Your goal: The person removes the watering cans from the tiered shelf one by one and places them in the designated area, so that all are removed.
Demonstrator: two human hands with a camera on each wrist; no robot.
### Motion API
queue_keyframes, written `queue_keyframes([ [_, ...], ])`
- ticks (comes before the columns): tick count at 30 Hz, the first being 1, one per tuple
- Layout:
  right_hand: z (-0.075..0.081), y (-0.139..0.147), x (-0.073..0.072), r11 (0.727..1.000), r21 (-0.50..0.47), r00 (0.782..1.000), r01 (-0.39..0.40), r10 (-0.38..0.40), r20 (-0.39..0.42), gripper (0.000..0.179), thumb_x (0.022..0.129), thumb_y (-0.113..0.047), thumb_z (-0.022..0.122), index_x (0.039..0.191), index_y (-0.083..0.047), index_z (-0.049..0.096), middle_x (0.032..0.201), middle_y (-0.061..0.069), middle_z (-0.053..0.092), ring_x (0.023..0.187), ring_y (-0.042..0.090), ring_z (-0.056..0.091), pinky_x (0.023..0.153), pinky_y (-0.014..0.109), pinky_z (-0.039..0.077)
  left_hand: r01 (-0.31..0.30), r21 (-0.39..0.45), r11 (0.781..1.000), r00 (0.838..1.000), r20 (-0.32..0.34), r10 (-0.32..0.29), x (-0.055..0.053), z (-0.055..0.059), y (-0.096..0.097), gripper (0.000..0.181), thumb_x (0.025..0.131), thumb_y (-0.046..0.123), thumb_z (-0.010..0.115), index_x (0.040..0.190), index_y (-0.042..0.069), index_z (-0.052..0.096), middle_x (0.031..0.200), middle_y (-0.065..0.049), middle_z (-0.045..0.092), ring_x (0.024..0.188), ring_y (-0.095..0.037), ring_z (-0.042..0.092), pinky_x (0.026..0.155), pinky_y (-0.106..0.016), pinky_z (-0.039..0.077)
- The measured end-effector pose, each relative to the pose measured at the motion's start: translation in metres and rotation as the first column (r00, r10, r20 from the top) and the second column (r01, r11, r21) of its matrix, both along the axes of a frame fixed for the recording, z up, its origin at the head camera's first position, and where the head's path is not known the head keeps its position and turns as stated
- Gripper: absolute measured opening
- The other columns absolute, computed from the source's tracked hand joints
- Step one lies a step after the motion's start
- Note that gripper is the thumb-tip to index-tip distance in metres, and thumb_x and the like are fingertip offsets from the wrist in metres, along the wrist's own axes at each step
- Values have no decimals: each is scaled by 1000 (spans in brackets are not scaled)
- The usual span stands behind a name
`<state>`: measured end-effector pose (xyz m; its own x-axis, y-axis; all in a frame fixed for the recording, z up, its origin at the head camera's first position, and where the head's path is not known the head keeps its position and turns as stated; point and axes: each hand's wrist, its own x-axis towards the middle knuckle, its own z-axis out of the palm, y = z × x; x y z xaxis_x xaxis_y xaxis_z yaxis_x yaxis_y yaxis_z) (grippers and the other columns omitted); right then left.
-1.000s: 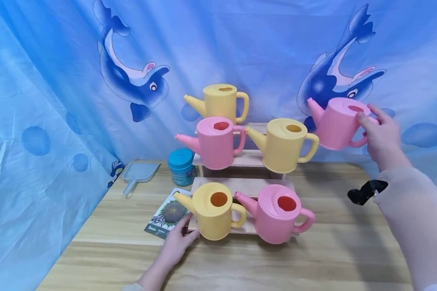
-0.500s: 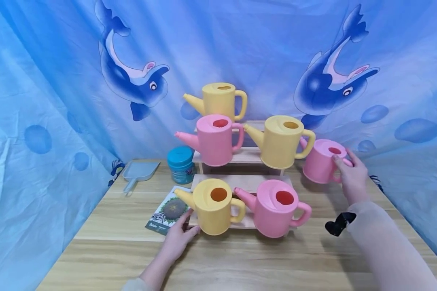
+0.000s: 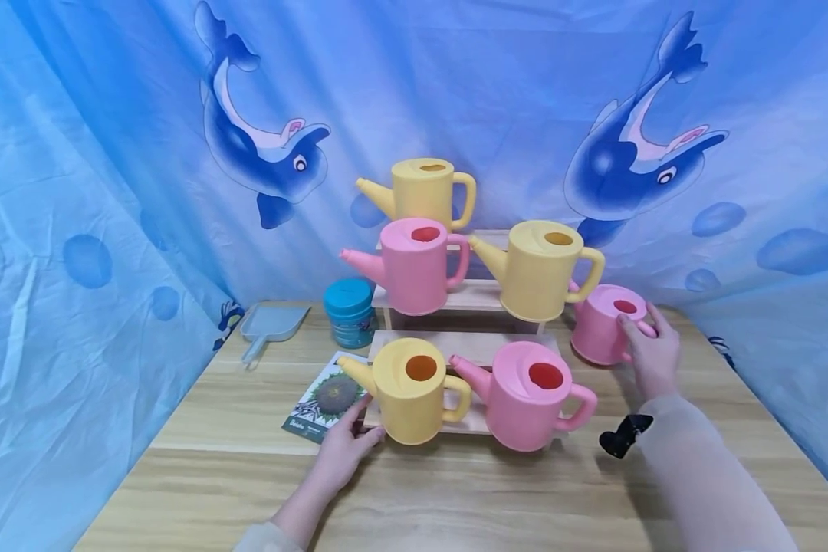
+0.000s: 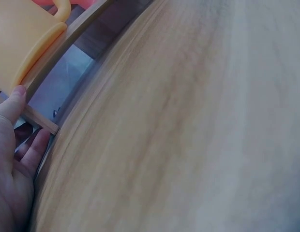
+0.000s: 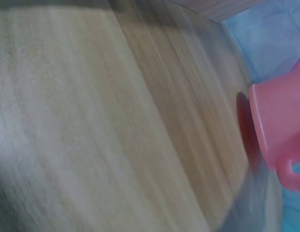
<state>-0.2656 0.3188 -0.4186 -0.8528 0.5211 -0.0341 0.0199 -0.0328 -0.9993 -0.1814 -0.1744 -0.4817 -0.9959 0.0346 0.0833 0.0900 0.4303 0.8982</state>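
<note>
My right hand (image 3: 654,357) grips a pink watering can (image 3: 596,331) by its handle, just right of a stepped wooden stand (image 3: 455,346). In the right wrist view this can's base (image 5: 259,128) is close above the tabletop, a dark reflection beside it. My left hand (image 3: 343,447) holds the stand's front left corner; in the left wrist view the thumb (image 4: 15,99) presses the lower board. A yellow watering can (image 3: 409,418) and a pink one (image 3: 520,414) stand on the bottom step. Another pink can (image 3: 414,280) and yellow can (image 3: 537,280) occupy the middle step, with one yellow can (image 3: 421,201) on top.
Left of the stand are a turquoise lidded tub (image 3: 349,307), a pale blue dustpan (image 3: 274,322) and a card with a round plant picture (image 3: 327,395). A blue curtain with dolphins (image 3: 455,92) hangs behind the wooden table (image 3: 421,498).
My right hand has lowered the pink watering can from the air at right down and leftward, close to the tabletop beside the stand. My left hand stays at the stand's corner.
</note>
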Motion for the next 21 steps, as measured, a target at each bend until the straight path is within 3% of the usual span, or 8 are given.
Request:
queue_keyframes([
  [6,-12,1,0,997,72,999,14,-17,47,80,78,-47,69,147,-36,29,129,6,41,93,6,53,62,22,53,13,-26,1000,1000,-9,-13,0,0,1,68,82,27,73,141,12,43,136,-15,48,96,-16,59,86,-38,47],
  [11,-12,1,-3,979,192,994,-72,55,94,82,82,-54,61,149,-36,17,136,11,35,100,15,52,69,27,54,-4,-20,1000,1000,8,4,1,2,0,69,82,29,73,141,13,42,138,-18,45,98,-17,59,87,-39,47],
  [13,-8,3,-4,973,218,995,-75,58,86,81,85,-51,61,151,-30,17,129,12,36,96,15,50,68,33,55,-4,-11,1000,1000,11,4,1,3,0,69,82,30,73,142,13,42,139,-20,44,98,-17,60,86,-39,48],
  [17,13,10,-5,941,337,998,-28,5,70,79,88,-50,56,151,-21,19,126,14,37,102,22,46,82,37,51,10,5,1000,1000,9,-10,0,2,1,68,82,27,73,142,14,42,137,-22,45,95,-16,62,85,-36,49],
  [21,57,13,-9,909,415,998,-36,12,61,82,87,-60,49,152,-25,13,144,20,29,125,37,36,100,49,35,12,-1,1000,1000,-6,-12,0,2,2,67,82,25,73,141,13,43,136,-23,46,94,-15,63,84,-36,49],
])
